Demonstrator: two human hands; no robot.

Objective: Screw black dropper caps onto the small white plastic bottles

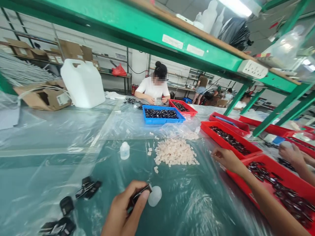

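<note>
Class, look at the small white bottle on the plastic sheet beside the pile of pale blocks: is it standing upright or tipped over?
Upright. The small white bottle stands on its base with its cap on top, left of the pile of pale blocks.

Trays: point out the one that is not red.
The blue tray, mid-table in front of the seated person in white, filled with small dark parts. Every other tray, such as the nearest red tray, is red.

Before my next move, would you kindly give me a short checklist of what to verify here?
1. Left hand grips the black part: ok.
2. Small translucent bottle lies right beside that part: ok.
3. Right hand at the red tray corner, holding something: cannot tell.
4. Pile of pale blocks lies unobstructed ahead: ok.
5. Tray free of the co-worker's hand: not ok.
</note>
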